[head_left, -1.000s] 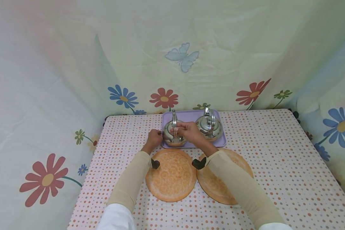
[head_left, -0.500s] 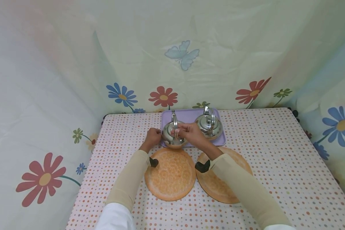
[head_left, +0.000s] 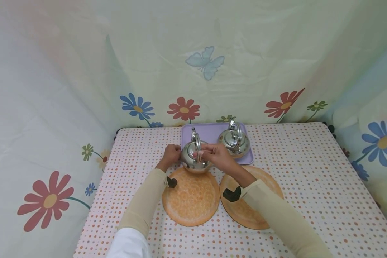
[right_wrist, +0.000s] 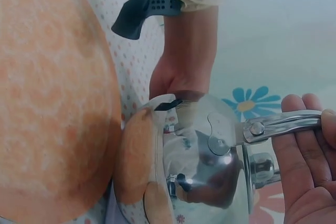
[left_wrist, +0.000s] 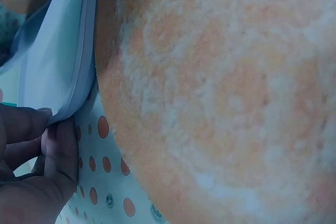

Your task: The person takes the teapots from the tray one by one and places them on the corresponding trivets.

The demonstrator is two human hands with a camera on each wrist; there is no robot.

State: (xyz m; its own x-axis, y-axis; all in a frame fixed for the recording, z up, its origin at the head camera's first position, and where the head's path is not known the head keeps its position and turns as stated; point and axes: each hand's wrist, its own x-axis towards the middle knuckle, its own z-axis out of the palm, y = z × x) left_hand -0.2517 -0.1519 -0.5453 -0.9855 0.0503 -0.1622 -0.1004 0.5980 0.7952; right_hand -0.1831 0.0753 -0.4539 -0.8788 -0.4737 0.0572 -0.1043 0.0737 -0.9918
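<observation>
My right hand (head_left: pixel 220 156) grips the arched handle of a shiny steel kettle (head_left: pixel 191 163). In the right wrist view the fingers pass under the handle (right_wrist: pixel 286 125), with the thumb on top. The kettle overlaps the front edge of a lilac tray (head_left: pixel 209 129) and the far rim of a round orange mat (head_left: pixel 191 200). At the tray's left side, my left hand (head_left: pixel 171 154) pinches its edge; thumb and fingers close on the tray rim (left_wrist: pixel 68 100) in the left wrist view. A second steel kettle (head_left: pixel 230 138) stands on the tray's right half.
Another round orange mat (head_left: pixel 261 209), partly under my right forearm, lies beside the first. Both are on a table with a dotted cloth (head_left: pixel 309 186). Flower-printed curtains (head_left: pixel 245 71) hang behind and at both sides.
My right hand has brought the left kettle toward me, from over the tray to across its front edge. My left hand has stayed at the tray's edge.
</observation>
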